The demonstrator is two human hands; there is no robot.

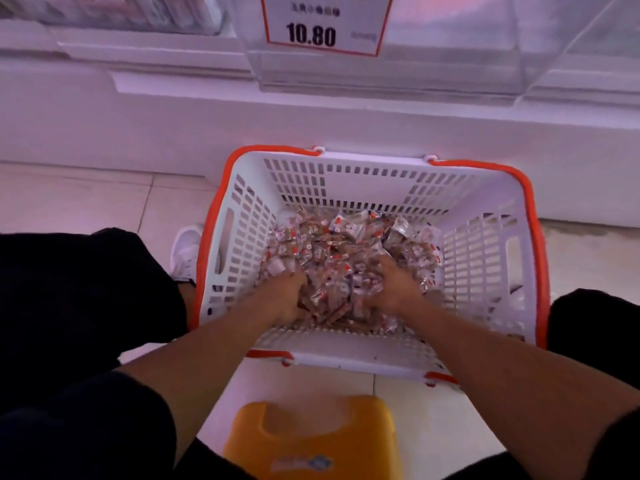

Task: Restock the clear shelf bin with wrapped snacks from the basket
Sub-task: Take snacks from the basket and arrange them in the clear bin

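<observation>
Left hand [289,296]: fingers curled, dug into the snacks [346,251], gathering a bunch. Right hand [394,289]: same, curled around a bunch at 3 o'clock of the left. Snacks: heap too many to count, in one white basket [485,258] with orange handles, on tiled floor [86,199]. One clear bin [450,71] at 12 o'clock, bearing one price card [325,26], 10.80. One yellow stool [311,441] at 6 o'clock

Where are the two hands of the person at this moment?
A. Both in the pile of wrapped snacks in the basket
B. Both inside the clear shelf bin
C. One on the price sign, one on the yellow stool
A: the left hand and right hand are both dug into the wrapped snacks inside the basket.
</observation>
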